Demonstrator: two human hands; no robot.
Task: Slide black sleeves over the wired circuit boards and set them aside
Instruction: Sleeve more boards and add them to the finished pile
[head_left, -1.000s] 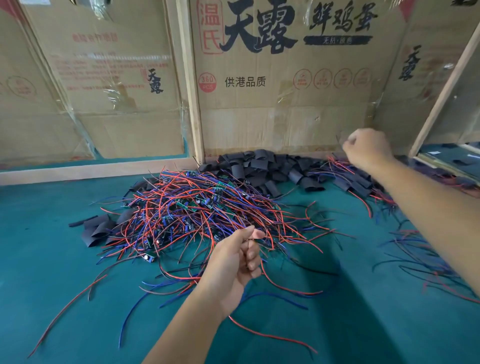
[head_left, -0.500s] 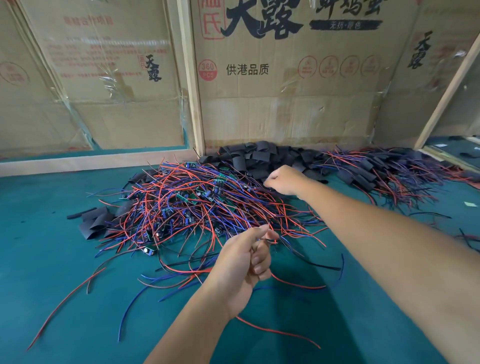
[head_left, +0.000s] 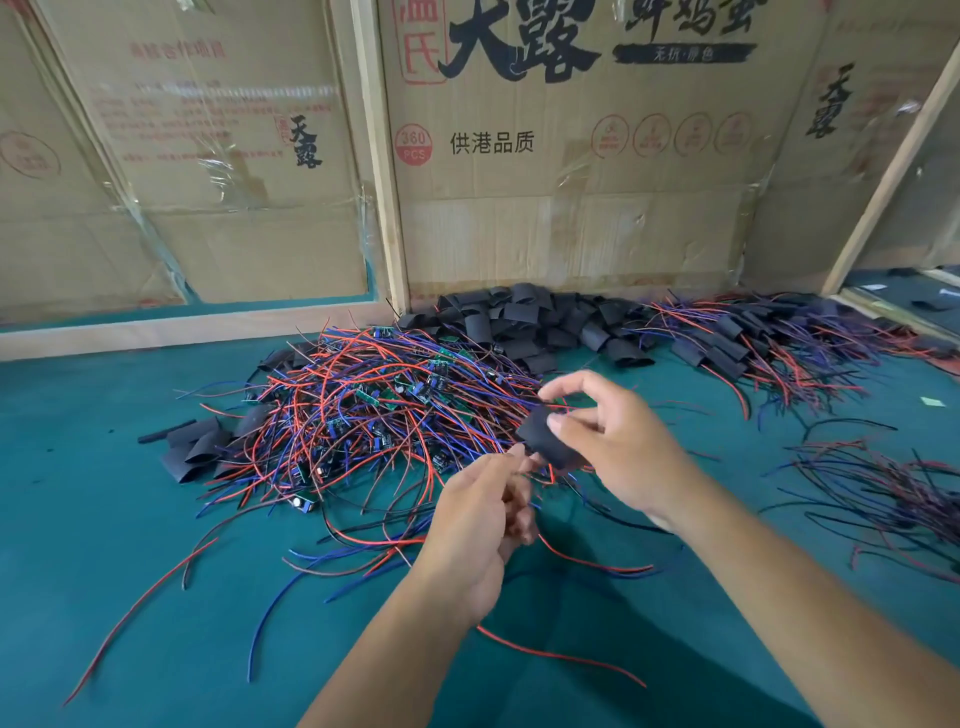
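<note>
R hand has its grip pinched on one black sleeve, held above the green tabletop just right of the L hand, whose fingers curl round thin wires, board not visible. Behind them lies the tangled pile of wired circuit boards. Loose sleeves heap vs. the cardboard wall; sleeved units sit far right.

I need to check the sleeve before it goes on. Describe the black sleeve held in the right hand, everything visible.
The black sleeve is a short, matte, flattened tube, seemingly soft plastic or rubber. It is held above the wire pile, tilted, its lower end toward the left hand. The right hand pinches it, thumb on its face. Whether the left hand's fingertips touch its lower end is unclear. No wires visibly enter it yet.
</note>
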